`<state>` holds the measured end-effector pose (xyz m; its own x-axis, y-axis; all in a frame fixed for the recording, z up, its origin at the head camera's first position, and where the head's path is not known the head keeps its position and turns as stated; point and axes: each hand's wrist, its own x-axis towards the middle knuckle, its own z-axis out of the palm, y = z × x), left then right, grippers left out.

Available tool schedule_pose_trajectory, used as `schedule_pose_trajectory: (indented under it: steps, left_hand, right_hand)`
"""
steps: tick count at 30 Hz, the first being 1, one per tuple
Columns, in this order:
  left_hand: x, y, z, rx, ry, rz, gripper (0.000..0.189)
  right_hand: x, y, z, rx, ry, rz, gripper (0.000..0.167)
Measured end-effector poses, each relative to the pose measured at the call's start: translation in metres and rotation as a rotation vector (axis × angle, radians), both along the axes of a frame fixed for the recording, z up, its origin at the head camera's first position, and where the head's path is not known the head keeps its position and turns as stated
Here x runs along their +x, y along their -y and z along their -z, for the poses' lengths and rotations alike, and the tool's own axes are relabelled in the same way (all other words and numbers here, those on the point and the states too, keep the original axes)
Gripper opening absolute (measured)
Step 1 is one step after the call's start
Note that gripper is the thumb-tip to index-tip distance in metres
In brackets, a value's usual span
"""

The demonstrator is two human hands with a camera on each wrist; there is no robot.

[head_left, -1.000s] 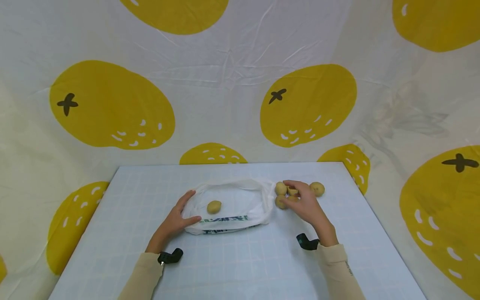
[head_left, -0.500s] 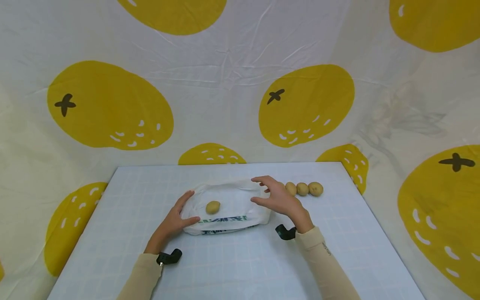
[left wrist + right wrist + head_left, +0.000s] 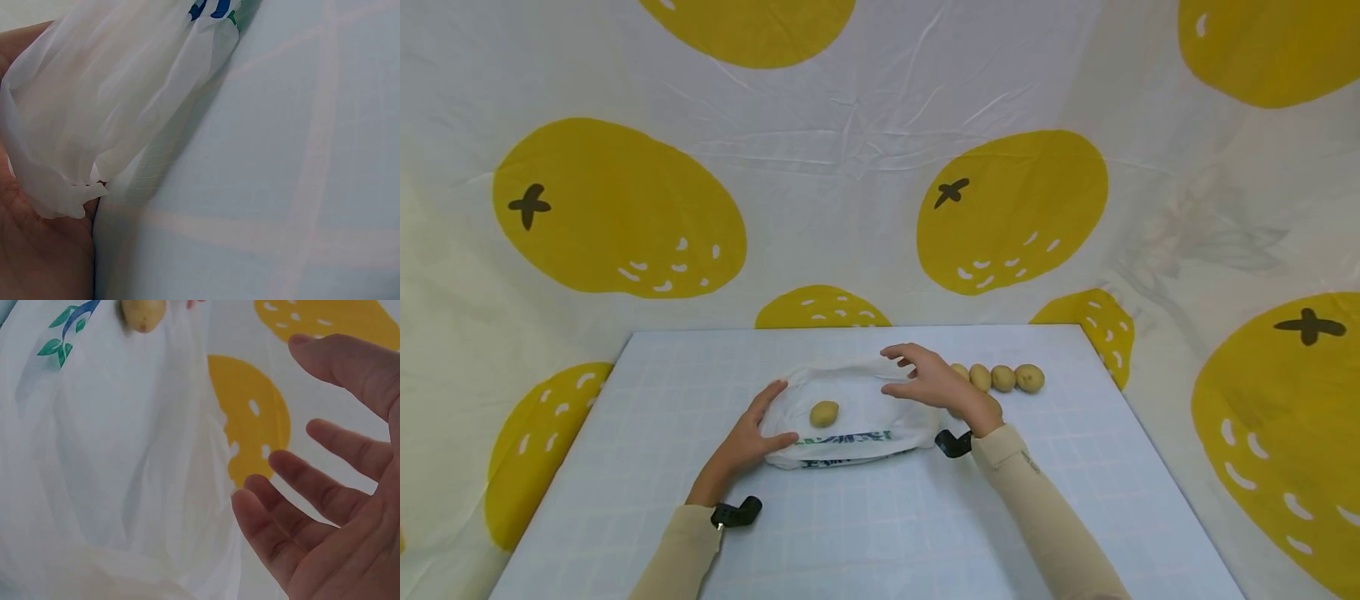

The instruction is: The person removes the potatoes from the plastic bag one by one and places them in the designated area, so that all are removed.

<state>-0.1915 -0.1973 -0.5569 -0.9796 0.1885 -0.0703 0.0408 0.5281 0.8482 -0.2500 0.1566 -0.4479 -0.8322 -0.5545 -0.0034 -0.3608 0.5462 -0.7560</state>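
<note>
A white plastic bag (image 3: 865, 400) with blue and green print lies with its mouth spread wide, and one potato (image 3: 824, 414) is inside it. My left hand (image 3: 751, 433) rests at the bag's left end, thumb and index finger spread along the rim. In the left wrist view, the thin bag film (image 3: 125, 94) lies against the palm and hides most of the fingers. My right hand (image 3: 928, 379) hovers over the bag's right side. Its fingers (image 3: 325, 487) are loosely bent and apart, with nothing between them in the right wrist view.
Several potatoes (image 3: 1003, 378) sit in a row right of the bag, some partly behind the right hand and wrist. The table (image 3: 850, 533) has a pale blue checked cover. A white cloth with large yellow fruit prints (image 3: 1015, 208) hangs behind it.
My right hand has moved left from the potatoes to above the bag's right side. The left hand, the bag and the potato inside look the same.
</note>
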Motion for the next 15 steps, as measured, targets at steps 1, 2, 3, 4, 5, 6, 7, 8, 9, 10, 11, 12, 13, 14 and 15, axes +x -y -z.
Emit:
schedule_pose_trajectory:
  steps: [1, 2, 3, 4, 5, 6, 7, 8, 9, 10, 11, 12, 13, 14, 15]
  left_hand:
    - [0.0, 0.0, 0.0, -0.005, -0.001, 0.002, 0.103]
    - [0.0, 0.0, 0.0, -0.006, 0.0, 0.003, 0.103]
    - [0.0, 0.0, -0.001, -0.009, 0.0, 0.002, 0.103]
    - [0.0, 0.0, -0.001, -0.009, -0.001, 0.002, 0.103]
    - [0.0, 0.001, -0.001, -0.006, -0.003, 0.002, 0.103]
    - [0.0, 0.001, -0.002, -0.007, -0.006, 0.004, 0.103]
    - [0.0, 0.001, -0.002, -0.005, -0.008, 0.004, 0.102]
    - [0.0, 0.001, -0.002, -0.002, -0.01, 0.003, 0.102]
    - [0.0, 0.001, -0.002, 0.001, -0.012, 0.003, 0.102]
    - [0.0, 0.001, -0.002, 0.003, -0.014, 0.005, 0.102]
    - [0.0, 0.0, -0.002, 0.003, -0.015, 0.006, 0.102]
    - [0.0, 0.0, -0.002, 0.005, -0.015, 0.007, 0.102]
    - [0.0, 0.0, -0.002, 0.008, -0.015, 0.005, 0.102]
    - [0.0, 0.0, -0.002, 0.01, -0.015, 0.006, 0.102]
    - [0.001, -0.001, -0.002, 0.011, -0.015, 0.007, 0.102]
  right_hand:
    - [-0.001, 0.002, 0.0, -0.001, 0.007, -0.007, 0.062]
    - [-0.002, 0.005, 0.0, -0.008, 0.018, -0.015, 0.062]
    - [-0.002, 0.007, 0.0, -0.011, 0.024, -0.023, 0.062]
    - [-0.003, 0.01, 0.001, -0.015, 0.03, -0.033, 0.062]
    - [-0.004, 0.012, 0.001, -0.021, 0.039, -0.043, 0.062]
    - [-0.005, 0.014, 0.002, -0.024, 0.045, -0.052, 0.061]
    - [-0.006, 0.017, 0.003, -0.023, 0.05, -0.061, 0.061]
    - [-0.006, 0.019, 0.004, -0.023, 0.057, -0.072, 0.061]
    - [-0.007, 0.021, 0.005, -0.021, 0.061, -0.082, 0.061]
    - [-0.008, 0.022, 0.006, -0.019, 0.066, -0.091, 0.061]
    - [-0.009, 0.024, 0.007, -0.014, 0.068, -0.101, 0.061]
    - [-0.01, 0.026, 0.009, -0.006, 0.066, -0.11, 0.061]
    - [-0.011, 0.028, 0.01, 0.0, 0.07, -0.118, 0.061]
    - [-0.011, 0.029, 0.011, 0.005, 0.075, -0.126, 0.061]
    - [-0.012, 0.031, 0.012, 0.013, 0.076, -0.134, 0.061]
